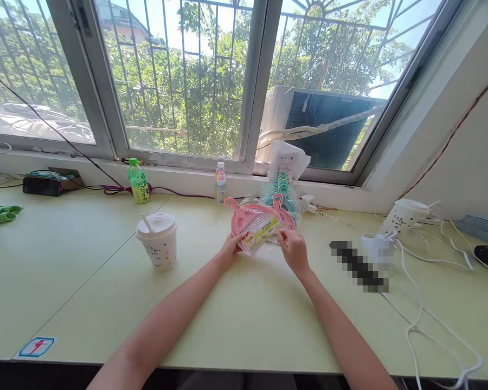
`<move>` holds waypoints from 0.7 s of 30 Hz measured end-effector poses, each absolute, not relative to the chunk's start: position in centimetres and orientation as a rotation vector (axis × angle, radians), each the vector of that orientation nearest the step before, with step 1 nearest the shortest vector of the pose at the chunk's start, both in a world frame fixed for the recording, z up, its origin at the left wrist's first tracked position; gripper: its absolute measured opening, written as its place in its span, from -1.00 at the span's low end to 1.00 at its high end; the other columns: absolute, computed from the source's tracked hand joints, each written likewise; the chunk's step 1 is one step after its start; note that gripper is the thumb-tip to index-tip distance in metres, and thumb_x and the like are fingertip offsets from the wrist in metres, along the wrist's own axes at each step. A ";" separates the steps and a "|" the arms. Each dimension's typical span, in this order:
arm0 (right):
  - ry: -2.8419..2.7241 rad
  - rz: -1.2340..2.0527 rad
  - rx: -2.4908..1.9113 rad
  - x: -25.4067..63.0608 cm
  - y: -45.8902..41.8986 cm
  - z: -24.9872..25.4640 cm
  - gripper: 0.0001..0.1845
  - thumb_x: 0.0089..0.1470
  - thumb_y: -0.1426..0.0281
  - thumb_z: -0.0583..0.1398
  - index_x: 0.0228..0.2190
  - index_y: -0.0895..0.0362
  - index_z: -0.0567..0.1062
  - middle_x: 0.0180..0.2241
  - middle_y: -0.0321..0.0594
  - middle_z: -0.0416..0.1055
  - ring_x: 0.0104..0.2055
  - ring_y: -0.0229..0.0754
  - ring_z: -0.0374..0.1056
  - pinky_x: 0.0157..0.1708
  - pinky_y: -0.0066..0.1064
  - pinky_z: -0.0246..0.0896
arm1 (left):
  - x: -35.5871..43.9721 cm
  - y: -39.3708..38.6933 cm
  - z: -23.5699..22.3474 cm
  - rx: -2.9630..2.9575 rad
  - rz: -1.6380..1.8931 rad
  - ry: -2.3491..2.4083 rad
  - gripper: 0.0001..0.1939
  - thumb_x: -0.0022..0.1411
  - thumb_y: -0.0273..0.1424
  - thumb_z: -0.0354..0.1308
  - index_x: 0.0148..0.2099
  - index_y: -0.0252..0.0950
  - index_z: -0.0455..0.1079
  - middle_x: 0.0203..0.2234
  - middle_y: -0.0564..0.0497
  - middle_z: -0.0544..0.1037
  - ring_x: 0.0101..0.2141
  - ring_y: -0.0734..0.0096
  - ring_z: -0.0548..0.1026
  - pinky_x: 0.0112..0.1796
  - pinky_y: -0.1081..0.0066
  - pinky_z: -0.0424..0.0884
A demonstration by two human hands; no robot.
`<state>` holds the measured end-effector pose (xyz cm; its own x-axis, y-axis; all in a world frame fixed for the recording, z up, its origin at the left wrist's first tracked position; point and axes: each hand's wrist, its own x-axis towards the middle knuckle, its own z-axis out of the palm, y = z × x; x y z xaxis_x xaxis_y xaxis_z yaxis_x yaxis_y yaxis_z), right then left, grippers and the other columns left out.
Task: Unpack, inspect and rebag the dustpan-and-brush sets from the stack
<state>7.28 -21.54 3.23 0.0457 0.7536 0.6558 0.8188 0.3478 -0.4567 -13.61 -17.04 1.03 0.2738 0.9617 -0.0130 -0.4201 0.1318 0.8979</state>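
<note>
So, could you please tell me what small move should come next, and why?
Perhaps a gentle tug on the clear wrapper with the right hand: it pinches near the right end of the label, while the left hand holds the opposite side.

On the counter (236, 319), a lidded cup (160, 246) is placed left of the left hand (231, 246), with a green-capped bottle (139, 183) set farther beyond. A clear bottle (220, 184) is stood beyond that hand. White cables (421, 307) are strewn right of the right hand (295, 250), a second lidded cup (404, 218) being set beyond them.
</note>
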 end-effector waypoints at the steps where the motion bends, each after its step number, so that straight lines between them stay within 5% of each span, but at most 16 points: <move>1: -1.751 0.066 -1.399 6.9 -21.4 3.0 -0.48 0.21 0.06 -0.08 -0.36 0.12 0.50 -0.38 -0.11 0.50 -0.28 -0.06 0.39 -0.17 -0.26 0.21 | -13.8 -16.8 1.1 0.906 1.147 0.722 -0.61 0.03 -0.33 0.28 -0.07 -0.36 0.44 -0.23 -0.14 0.61 -0.31 0.26 0.58 -0.38 0.41 0.48; 5: -1.662 0.452 -1.389 5.3 -21.2 2.1 -0.42 0.16 -0.04 -0.05 -0.35 0.14 0.52 -0.44 -0.13 0.52 -0.41 -0.10 0.39 -0.32 -0.33 0.23 | -14.0 -16.7 1.3 0.874 1.096 0.678 -0.64 0.06 -0.36 0.25 -0.08 -0.38 0.45 -0.22 -0.16 0.61 -0.32 0.28 0.58 -0.36 0.41 0.49; 8: -1.444 0.187 -1.518 6.0 -21.0 2.3 -0.41 0.18 -0.01 -0.08 -0.39 0.15 0.52 -0.40 -0.09 0.51 -0.37 -0.10 0.37 -0.30 -0.33 0.19 | -13.8 -16.8 1.3 0.845 1.120 0.669 -0.63 0.01 -0.42 0.28 -0.09 -0.39 0.44 -0.28 -0.13 0.61 -0.33 0.27 0.58 -0.32 0.39 0.49; 11: -1.149 -0.151 -1.640 9.1 -20.4 2.6 -0.48 0.14 0.03 -0.01 -0.18 0.16 0.48 -0.15 0.00 0.48 -0.14 0.00 0.34 -0.22 -0.27 0.17 | -13.7 -16.5 1.2 0.761 1.177 0.687 -0.70 0.01 -0.43 0.25 -0.16 -0.40 0.44 -0.35 -0.12 0.61 -0.30 0.24 0.58 -0.24 0.36 0.49; 13: -1.088 -0.029 -1.768 11.8 -19.8 2.3 -0.44 0.02 0.03 0.13 -0.09 0.17 0.44 -0.11 0.01 0.47 -0.12 0.01 0.35 -0.24 -0.28 0.18 | -13.8 -16.1 1.1 0.688 1.223 0.691 -0.76 0.05 -0.43 0.20 -0.19 -0.40 0.44 -0.36 -0.12 0.60 -0.28 0.23 0.57 -0.22 0.35 0.49; 17: -1.290 0.567 -1.870 15.5 -18.8 0.7 -0.56 -0.11 0.06 0.23 -0.36 0.18 0.55 -0.37 -0.09 0.54 -0.33 -0.09 0.38 -0.37 -0.36 0.16 | -14.1 -15.6 1.1 0.565 1.322 0.692 -0.79 0.10 -0.45 0.13 -0.17 -0.37 0.41 -0.27 -0.12 0.59 -0.22 0.27 0.56 -0.19 0.36 0.49; 21: -1.318 0.570 -1.804 14.8 -18.8 0.1 -0.67 -0.15 0.13 0.25 -0.48 0.17 0.57 -0.45 -0.13 0.53 -0.40 -0.11 0.38 -0.41 -0.38 0.16 | -14.2 -15.6 1.2 0.528 1.360 0.713 -0.77 0.10 -0.44 0.13 -0.15 -0.37 0.38 -0.24 -0.14 0.58 -0.18 0.23 0.55 -0.21 0.34 0.51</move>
<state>14.83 -18.75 0.07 0.3519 0.9305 0.1012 0.5639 -0.1244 -0.8164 -14.20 -15.64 1.17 0.0584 0.9867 -0.1515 -0.6860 0.1499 0.7120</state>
